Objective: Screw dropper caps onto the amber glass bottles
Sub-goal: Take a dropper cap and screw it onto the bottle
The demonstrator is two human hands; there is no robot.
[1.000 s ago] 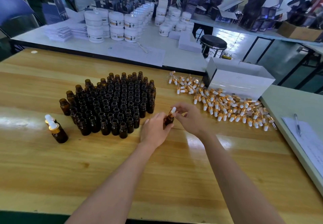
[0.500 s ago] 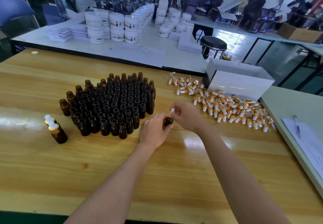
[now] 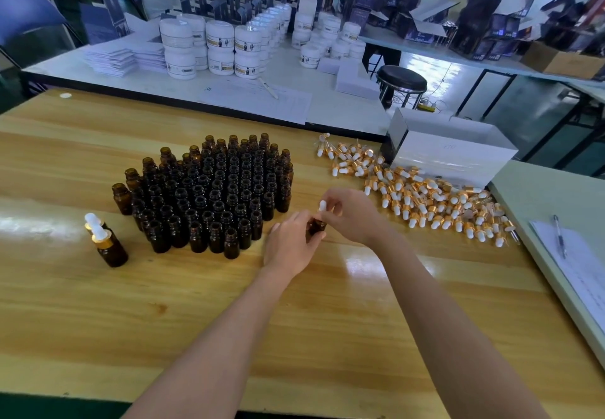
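At mid-frame on the wooden bench (image 3: 196, 320), the left hand (image 3: 289, 245) grips a small amber glass bottle (image 3: 316, 227) while the right hand (image 3: 352, 214) pinches the white-bulbed dropper cap (image 3: 322, 205) on its neck with curled fingers (image 3: 334, 210). Uncapped bottles (image 3: 212, 196) cluster to its left; loose dropper caps (image 3: 425, 199) lie scattered to its right.

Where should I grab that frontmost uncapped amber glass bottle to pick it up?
Probably its round body, below the narrow neck, coming from the near side. The uncapped amber glass bottle stands upright at the front edge of the packed cluster, so neighbours crowd its back while its front is free.
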